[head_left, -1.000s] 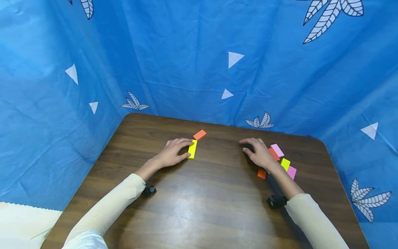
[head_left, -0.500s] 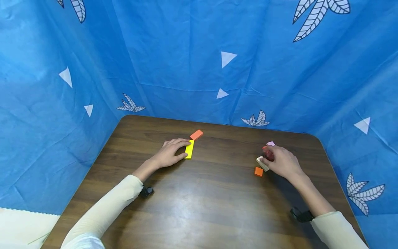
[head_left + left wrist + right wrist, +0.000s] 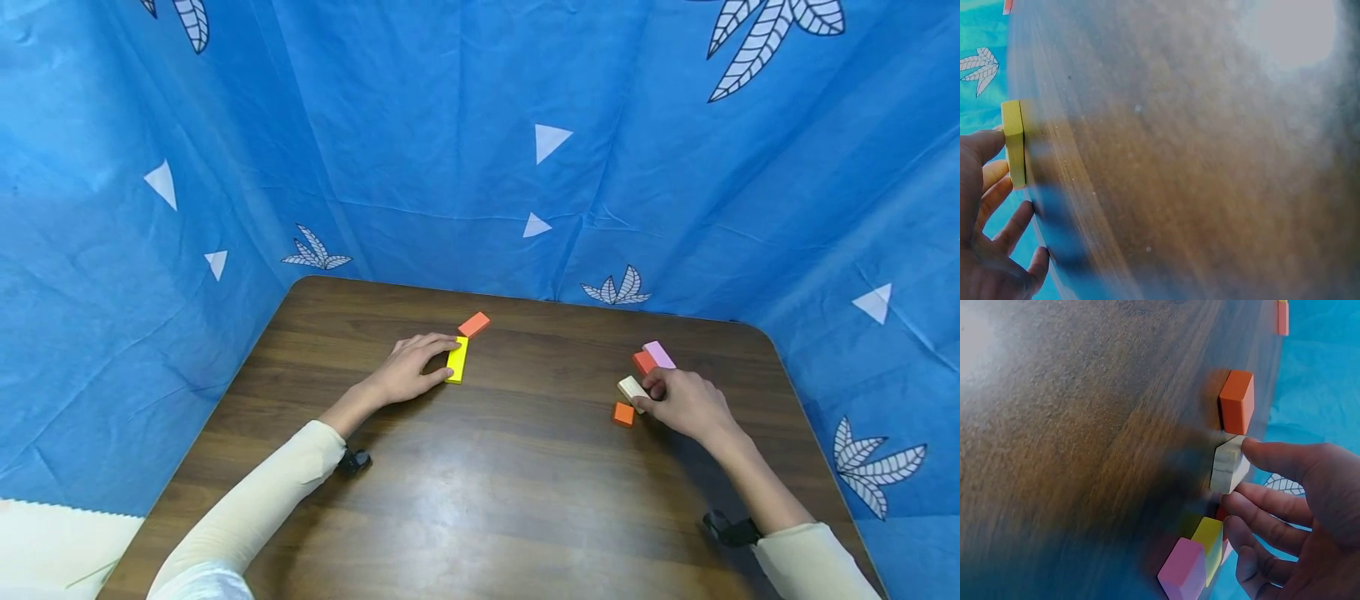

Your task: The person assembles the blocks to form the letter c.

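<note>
In the head view my left hand [image 3: 408,368] pinches a yellow block [image 3: 457,362], thumb at its near end and index finger at its far end. The left wrist view shows the same yellow block [image 3: 1015,145] standing low on the table, thumb and fingers against it. On the right, my right hand [image 3: 690,406] pinches a cream wooden block [image 3: 632,389], thumb on one side and curled fingers on the other. The right wrist view has the cream block [image 3: 1229,465] between thumb and index finger, beside an orange block [image 3: 1237,403].
An orange-red block [image 3: 474,324] lies at the yellow block's far end. Around my right hand are an orange block [image 3: 623,414], a red block [image 3: 644,362] and a pink block [image 3: 659,355]. Another yellow block [image 3: 1209,544] and pink block [image 3: 1184,569] sit below the fingers.
My right hand has moved right and back from above the table middle to the block group, its fingers now closing on the cream block. The left hand stays at the yellow block.
</note>
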### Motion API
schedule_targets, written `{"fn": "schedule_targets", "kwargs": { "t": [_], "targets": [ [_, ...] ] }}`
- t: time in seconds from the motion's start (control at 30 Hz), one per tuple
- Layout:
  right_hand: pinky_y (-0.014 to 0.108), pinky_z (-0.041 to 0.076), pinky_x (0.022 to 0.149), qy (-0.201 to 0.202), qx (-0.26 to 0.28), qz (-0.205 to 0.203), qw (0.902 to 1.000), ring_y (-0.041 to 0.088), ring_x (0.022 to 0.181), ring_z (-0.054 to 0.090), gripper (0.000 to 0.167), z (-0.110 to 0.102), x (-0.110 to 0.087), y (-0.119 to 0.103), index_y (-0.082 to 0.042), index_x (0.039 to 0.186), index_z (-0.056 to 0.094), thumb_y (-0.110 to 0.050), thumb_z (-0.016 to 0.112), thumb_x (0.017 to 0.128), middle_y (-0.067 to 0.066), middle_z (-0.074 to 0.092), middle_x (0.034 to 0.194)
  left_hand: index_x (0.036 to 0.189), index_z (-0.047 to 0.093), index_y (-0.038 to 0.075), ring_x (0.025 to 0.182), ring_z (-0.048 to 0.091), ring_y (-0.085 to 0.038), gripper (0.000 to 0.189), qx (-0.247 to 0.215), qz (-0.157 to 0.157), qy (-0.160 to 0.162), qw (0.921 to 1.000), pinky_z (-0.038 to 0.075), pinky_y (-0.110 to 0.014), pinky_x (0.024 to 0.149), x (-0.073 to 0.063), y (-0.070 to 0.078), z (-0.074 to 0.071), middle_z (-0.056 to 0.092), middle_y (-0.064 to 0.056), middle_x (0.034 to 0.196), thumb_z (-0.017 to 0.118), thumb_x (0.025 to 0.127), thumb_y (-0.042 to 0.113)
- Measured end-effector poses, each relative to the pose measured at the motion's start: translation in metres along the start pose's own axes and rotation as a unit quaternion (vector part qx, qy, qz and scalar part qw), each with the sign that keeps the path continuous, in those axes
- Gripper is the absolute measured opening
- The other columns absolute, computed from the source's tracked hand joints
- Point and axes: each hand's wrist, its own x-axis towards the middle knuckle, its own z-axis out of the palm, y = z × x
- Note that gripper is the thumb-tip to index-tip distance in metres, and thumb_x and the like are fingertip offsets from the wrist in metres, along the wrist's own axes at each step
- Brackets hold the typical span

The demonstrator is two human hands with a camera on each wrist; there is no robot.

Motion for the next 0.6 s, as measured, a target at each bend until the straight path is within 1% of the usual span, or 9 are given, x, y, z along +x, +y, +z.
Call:
{"fn": "schedule_targets", "kwargs": {
  "t": [0.3, 0.6],
  "targets": [
    [0.035, 0.047, 0.063, -0.011, 0.002, 0.002, 0.9999, 0.020, 0.080, 0.064, 0.036, 0.0014, 0.0022, -0.0026, -0.008, 0.111, 0.075, -0.036, 0.085, 0.091, 0.009, 0.077, 0.098, 0.158, 0.056, 0.022, 0.152, 0.051, -0.036, 0.057, 0.006, 0.004, 0.003, 1.0000, 0.038, -0.063, 0.115, 0.0006, -0.0017, 0.0019, 0.054, -0.005, 0.164, 0.070, 0.105, 0.039],
    [0.037, 0.047, 0.065, -0.009, -0.002, -0.010, 0.9999, 0.022, 0.080, 0.063, 0.035, 0.0016, 0.0093, -0.0035, -0.008, 0.115, 0.075, -0.034, 0.083, 0.093, 0.010, 0.077, 0.101, 0.158, 0.056, 0.023, 0.153, 0.050, -0.035, 0.057, 0.005, 0.003, 0.002, 1.0000, 0.038, -0.063, 0.116, -0.0001, -0.0022, 0.0018, 0.053, -0.004, 0.165, 0.069, 0.106, 0.040]
  ]
}}
